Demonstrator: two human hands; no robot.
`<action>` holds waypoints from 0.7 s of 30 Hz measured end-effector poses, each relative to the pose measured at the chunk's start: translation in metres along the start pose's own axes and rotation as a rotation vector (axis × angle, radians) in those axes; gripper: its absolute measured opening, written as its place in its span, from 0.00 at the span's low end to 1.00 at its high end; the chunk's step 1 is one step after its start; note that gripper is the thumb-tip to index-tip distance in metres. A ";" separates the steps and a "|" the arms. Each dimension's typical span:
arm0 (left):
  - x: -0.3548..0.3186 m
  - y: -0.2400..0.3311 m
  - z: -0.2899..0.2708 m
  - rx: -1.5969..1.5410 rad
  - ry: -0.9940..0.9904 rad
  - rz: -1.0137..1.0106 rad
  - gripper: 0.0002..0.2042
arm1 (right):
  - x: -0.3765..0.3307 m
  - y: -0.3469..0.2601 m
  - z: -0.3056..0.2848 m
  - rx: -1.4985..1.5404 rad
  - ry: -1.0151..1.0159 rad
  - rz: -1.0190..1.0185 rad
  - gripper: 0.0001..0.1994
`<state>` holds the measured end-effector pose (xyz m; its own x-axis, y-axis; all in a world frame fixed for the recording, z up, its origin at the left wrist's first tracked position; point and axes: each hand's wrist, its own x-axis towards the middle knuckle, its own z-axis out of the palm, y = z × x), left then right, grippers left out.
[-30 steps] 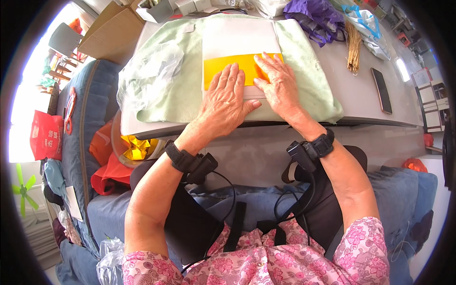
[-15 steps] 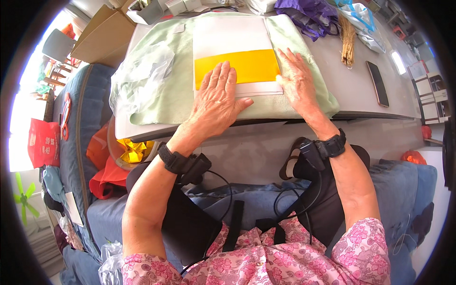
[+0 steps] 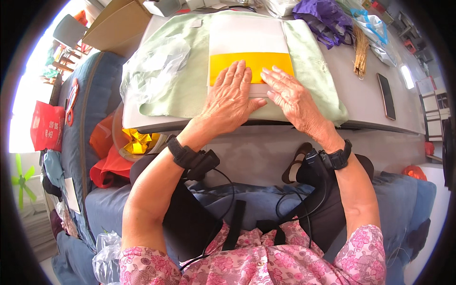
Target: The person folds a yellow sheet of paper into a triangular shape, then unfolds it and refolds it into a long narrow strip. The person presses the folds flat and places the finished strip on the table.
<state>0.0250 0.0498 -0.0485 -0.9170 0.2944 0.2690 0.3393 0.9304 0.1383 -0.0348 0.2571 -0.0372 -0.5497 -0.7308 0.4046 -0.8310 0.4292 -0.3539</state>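
Note:
A shiny gold-yellow strip of paper (image 3: 266,61) lies across the lower part of a stack of white sheets (image 3: 248,35), on a pale green towel (image 3: 313,57) spread over the table. My left hand (image 3: 230,97) rests flat on the strip's left half, fingers straight and close together, thumb held out to the right. My right hand (image 3: 297,99) lies with its outstretched fingertips on the strip's lower right edge and its palm over the towel. Nothing is gripped in either hand. The fingers cover parts of the strip and the lower edge of the white sheets.
Crumpled clear plastic (image 3: 156,66) lies on the towel's left. On the right of the table are a phone (image 3: 386,96), a bundle of dry straw (image 3: 360,54) and a purple bag (image 3: 325,21). Folded gold paper (image 3: 138,141) sits in a bowl beside the table's left end.
My right hand has moved left from the strip's right end, its fingers now pointing inward over the lower right edge. My left hand stays flat on the strip. The whole view has shifted slightly.

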 end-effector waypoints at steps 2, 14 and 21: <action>-0.001 -0.001 0.001 -0.027 0.026 -0.001 0.37 | -0.002 0.000 0.006 -0.073 -0.031 -0.024 0.20; -0.019 0.001 -0.007 0.030 0.076 0.088 0.38 | -0.002 -0.001 0.007 -0.118 -0.026 -0.040 0.19; -0.035 -0.013 -0.018 0.060 0.068 0.054 0.40 | -0.001 0.000 0.005 -0.195 -0.026 -0.113 0.18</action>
<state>0.0567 0.0236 -0.0427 -0.8807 0.3307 0.3393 0.3726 0.9257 0.0649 -0.0340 0.2550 -0.0416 -0.4516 -0.7928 0.4093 -0.8895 0.4359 -0.1371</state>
